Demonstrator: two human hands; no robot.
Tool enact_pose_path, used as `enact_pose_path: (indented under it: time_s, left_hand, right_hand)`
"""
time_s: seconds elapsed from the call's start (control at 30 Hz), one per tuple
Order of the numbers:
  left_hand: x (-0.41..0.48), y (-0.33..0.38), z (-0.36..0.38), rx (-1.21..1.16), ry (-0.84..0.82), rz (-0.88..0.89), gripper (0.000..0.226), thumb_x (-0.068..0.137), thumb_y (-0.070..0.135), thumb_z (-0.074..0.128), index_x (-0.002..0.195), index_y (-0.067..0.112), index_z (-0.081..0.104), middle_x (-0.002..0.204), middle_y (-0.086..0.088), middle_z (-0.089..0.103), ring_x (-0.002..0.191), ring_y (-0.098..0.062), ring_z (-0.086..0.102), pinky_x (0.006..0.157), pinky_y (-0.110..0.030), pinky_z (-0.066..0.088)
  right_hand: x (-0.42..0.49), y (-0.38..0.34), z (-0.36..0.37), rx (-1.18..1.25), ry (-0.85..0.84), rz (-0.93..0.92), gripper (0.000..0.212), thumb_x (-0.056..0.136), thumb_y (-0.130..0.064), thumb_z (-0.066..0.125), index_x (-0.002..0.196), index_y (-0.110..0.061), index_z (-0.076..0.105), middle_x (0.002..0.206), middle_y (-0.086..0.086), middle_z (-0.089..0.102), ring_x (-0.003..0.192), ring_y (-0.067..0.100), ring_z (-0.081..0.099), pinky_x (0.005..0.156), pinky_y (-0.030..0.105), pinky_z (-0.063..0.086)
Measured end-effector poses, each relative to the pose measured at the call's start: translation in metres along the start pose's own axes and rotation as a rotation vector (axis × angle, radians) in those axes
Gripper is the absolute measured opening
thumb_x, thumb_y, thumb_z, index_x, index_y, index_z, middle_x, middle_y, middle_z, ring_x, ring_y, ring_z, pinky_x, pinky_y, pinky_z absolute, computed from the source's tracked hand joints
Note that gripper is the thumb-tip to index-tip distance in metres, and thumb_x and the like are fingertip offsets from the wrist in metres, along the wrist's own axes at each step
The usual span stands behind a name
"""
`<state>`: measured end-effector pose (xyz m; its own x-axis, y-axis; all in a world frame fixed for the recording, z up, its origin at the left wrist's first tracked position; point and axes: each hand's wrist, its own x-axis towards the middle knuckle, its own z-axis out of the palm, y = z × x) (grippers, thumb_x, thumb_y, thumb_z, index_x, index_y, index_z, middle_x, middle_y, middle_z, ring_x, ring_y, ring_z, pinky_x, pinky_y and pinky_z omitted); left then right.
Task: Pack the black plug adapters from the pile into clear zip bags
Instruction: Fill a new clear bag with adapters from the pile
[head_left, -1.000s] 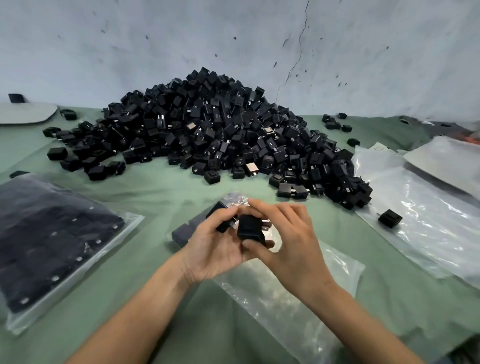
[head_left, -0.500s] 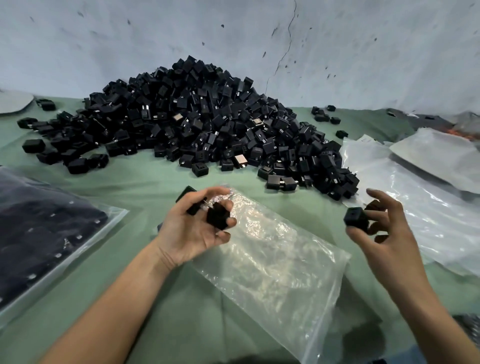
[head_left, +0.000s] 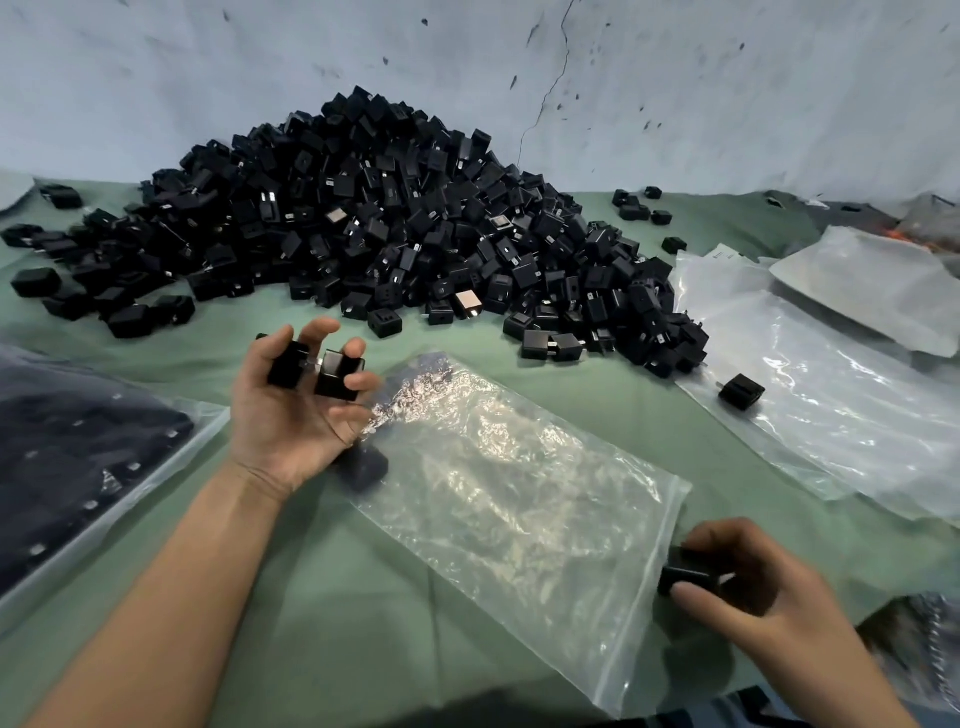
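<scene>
A big pile of black plug adapters (head_left: 395, 228) lies on the green cloth against the wall. A clear zip bag (head_left: 519, 499) lies flat in front of me, one adapter (head_left: 363, 467) inside its left end. My left hand (head_left: 296, 410), palm up at the bag's left end, holds two adapters (head_left: 317, 371) between its fingers. My right hand (head_left: 748, 587), at the bag's near right corner, pinches one adapter (head_left: 688, 577).
A filled bag of adapters (head_left: 78, 457) lies at the left. Empty clear bags (head_left: 831, 395) are spread at the right, with a loose adapter (head_left: 741, 392) on them. Stray adapters (head_left: 639, 208) dot the cloth behind. Another bag corner (head_left: 914, 649) shows at the lower right.
My right hand has carried one adapter from near the loose bags down to the bag's near right corner. My left hand has opened up, palm upward, still holding two adapters.
</scene>
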<state>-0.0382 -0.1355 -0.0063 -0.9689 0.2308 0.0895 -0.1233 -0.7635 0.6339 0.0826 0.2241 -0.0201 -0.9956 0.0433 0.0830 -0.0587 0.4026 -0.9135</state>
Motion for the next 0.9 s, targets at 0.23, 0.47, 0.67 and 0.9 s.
enact_pose_path:
  time_s: [0.23,0.47,0.67,0.9]
  left_hand:
    - [-0.001,0.001,0.002,0.003,0.03,0.032,0.022,0.075,0.044,0.057,0.086,0.03,0.07,0.086,0.005,0.056,0.065,-0.008,0.049,0.045,-0.014,0.04]
    - [0.001,0.002,0.0,-0.007,0.036,0.059,0.024,0.075,0.045,0.055,0.085,0.03,0.071,0.086,0.005,0.056,0.065,-0.008,0.048,0.047,-0.015,0.039]
    - [0.002,0.011,-0.004,0.03,0.085,0.14,0.023,0.067,0.043,0.066,0.084,0.029,0.071,0.084,0.004,0.055,0.064,-0.01,0.048,0.051,-0.017,0.038]
    - [0.003,0.018,-0.01,-0.019,0.219,0.199,0.024,0.062,0.039,0.067,0.082,0.026,0.07,0.08,0.002,0.053,0.062,-0.013,0.048,0.05,-0.018,0.038]
  right_hand:
    - [-0.002,0.0,0.042,-0.077,0.088,-0.116,0.026,0.054,-0.023,0.084,0.06,-0.007,0.065,0.074,-0.001,0.068,0.073,0.013,0.061,0.067,0.022,0.048]
    - [0.003,-0.007,0.026,-0.269,-0.257,-0.431,0.019,0.079,-0.037,0.064,0.092,-0.033,0.077,0.117,-0.026,0.063,0.13,0.002,0.044,0.104,0.024,0.038]
    - [0.026,-0.005,0.035,-0.492,-0.447,-0.568,0.035,0.093,-0.037,0.054,0.128,-0.034,0.058,0.144,-0.028,0.038,0.142,0.002,0.021,0.11,0.038,0.028]
    - [0.053,-0.018,0.072,-0.839,-0.603,-0.598,0.054,0.097,-0.055,0.034,0.147,-0.046,0.015,0.156,-0.021,0.013,0.143,0.004,0.012,0.117,0.042,0.021]
